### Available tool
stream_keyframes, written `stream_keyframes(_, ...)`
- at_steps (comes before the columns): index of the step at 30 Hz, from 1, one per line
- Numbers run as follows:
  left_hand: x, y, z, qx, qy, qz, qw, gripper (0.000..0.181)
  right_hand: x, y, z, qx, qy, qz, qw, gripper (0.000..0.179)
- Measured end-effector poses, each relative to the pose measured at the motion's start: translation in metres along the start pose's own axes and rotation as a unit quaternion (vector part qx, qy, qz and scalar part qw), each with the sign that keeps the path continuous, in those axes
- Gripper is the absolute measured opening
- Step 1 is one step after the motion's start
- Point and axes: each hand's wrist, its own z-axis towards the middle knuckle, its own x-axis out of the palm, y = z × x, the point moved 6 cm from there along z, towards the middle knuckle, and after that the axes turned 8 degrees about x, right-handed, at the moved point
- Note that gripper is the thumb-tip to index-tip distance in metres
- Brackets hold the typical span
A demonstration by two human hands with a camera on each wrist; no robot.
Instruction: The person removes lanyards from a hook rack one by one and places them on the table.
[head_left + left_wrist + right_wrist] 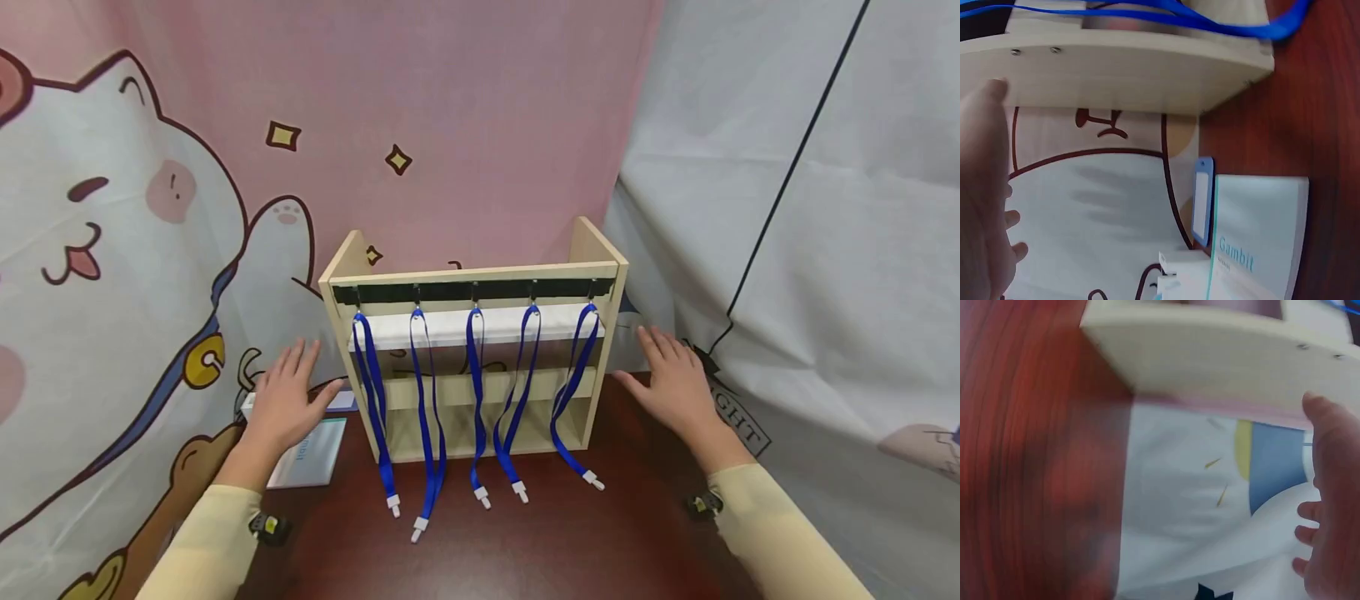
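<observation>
A pale wooden rack [442, 276] stands on the dark red-brown table, with a black strip [446, 292] of hooks along its upper front. Several blue lanyards [477, 367] hang from these hooks, their white clips [482, 497] dangling at the lower ends. My left hand [288, 400] is held beside the rack's left side, fingers spread and nothing in it. On the opposite side my right hand [675, 383] is likewise spread and holds nothing. In both wrist views a thumb overlaps the rack's side panel [1116, 75].
Left of the rack lies a white pack [1260, 231] marked "Gambit", with a blue-framed card holder [1202, 200] next to it. A white strip [442, 327] spans the rack behind the lanyards. Printed cloths [487, 125] hang behind and at both sides.
</observation>
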Motion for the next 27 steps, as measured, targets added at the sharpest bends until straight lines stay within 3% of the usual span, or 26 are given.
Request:
stream_keyframes(5,-0.014,-0.011,0.007,0.013,-0.070,-0.071,0.9949,0.082,-0.012,0.013,-0.016,0.047,-0.035,0.127,0.9901,0.081)
stream_keyframes(11,-0.039,-0.024,0.018,0.037,-0.143,-0.150,0.9775,0.077,-0.027,0.032,-0.031,0.096,-0.115,0.252,0.9560,0.050)
stream_keyframes(19,-0.071,-0.036,0.032,0.066,-0.204,-0.232,0.9489,0.076,-0.041,0.064,-0.048,0.090,-0.179,0.327,0.9236,0.032)
stream_keyframes(22,-0.081,-0.040,0.039,0.080,-0.222,-0.250,0.9391,0.076,-0.042,0.077,-0.052,0.078,-0.180,0.353,0.9147,0.030)
stream_keyframes(27,-0.095,-0.046,0.049,0.096,-0.244,-0.268,0.9269,0.074,-0.039,0.097,-0.055,0.068,-0.161,0.380,0.9081,0.033)
